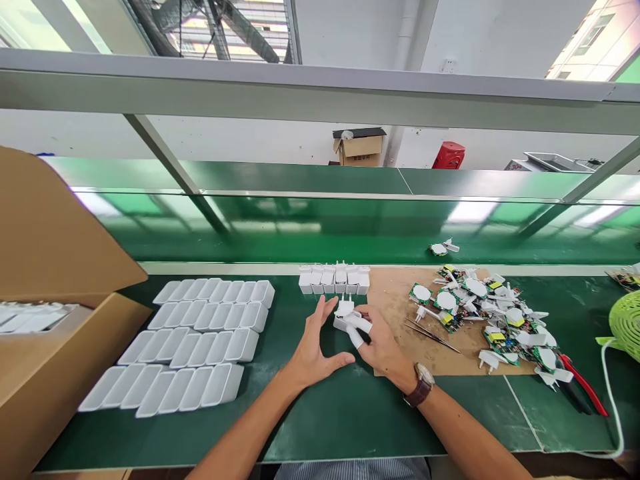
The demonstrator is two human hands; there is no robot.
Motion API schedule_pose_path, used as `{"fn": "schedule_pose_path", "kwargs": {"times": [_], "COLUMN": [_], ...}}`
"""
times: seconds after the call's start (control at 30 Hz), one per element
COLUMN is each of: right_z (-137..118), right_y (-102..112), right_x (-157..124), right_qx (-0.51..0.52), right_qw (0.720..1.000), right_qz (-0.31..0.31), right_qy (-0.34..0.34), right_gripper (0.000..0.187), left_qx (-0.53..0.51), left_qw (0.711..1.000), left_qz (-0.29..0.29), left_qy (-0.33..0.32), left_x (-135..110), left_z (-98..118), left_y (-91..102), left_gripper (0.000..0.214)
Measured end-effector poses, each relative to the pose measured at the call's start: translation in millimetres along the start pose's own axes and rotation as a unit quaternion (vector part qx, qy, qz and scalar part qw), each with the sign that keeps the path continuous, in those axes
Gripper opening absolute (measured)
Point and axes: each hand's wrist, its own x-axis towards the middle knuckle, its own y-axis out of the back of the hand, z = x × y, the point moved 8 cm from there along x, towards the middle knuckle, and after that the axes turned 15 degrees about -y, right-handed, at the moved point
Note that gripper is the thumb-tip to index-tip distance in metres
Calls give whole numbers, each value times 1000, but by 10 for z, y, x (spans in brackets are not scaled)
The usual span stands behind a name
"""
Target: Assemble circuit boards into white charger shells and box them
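Over the green bench, my right hand [384, 343] grips a white plug charger [345, 313] whose prongs point away from me. White covers sheathe the tips of its thumb and a finger, and a watch [421, 385] is on the wrist. My left hand [316, 347] is open beside the charger, thumb and forefinger spread; whether a fingertip touches the charger I cannot tell. Just behind stands a row of similar white plug chargers [330, 279] with prongs. Rows of white open plastic cases [207, 347] lie to the left.
A brown board [393, 313] carries a heap of circuit boards with white plug parts [475, 287] and tweezers [431, 335]. Red-handled pliers [583, 385] and a green coil [627, 327] lie right. An open cardboard box [100, 353] stands left. A metal rail [320, 93] crosses above.
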Motion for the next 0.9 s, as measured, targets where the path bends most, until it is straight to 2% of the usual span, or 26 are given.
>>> {"fn": "schedule_pose_path", "kwargs": {"times": [0.13, 0.27, 0.4, 0.53, 0.7, 0.77, 0.83, 0.9], "right_z": [-50, -145, -142, -14, 38, 71, 164, 283], "right_y": [-62, 5, 49, -66, -64, -56, -53, -128], "right_x": [-42, -49, -12, 34, 46, 56, 75, 76], "right_qx": [-90, -78, -73, -85, -46, 1, 97, 213], "right_qw": [994, 993, 995, 993, 997, 1000, 993, 963], "right_qz": [-21, -6, 3, -42, -14, -12, -19, -62], "right_qy": [64, 87, 75, 68, 60, 22, -57, -155], "right_gripper": [47, 47, 45, 38, 35, 30, 26, 31], "left_qx": [-24, -35, -40, -62, -58, -24, 25, 70], "left_qw": [1000, 999, 998, 997, 996, 997, 997, 993], "left_qz": [-12, -10, 15, 33, 66, 66, 66, 78], "left_qy": [7, -5, -50, -43, -34, -24, -31, -55], "left_x": [1, 15, 16, -4, 14, 22, 27, 24], "left_z": [-6, 44, 120, 90, 69, 51, 58, 97], "left_y": [-38, -18, 22, 15, 58, 65, 69, 81], "left_gripper": [124, 120, 118, 112, 116, 122, 121, 108]}}
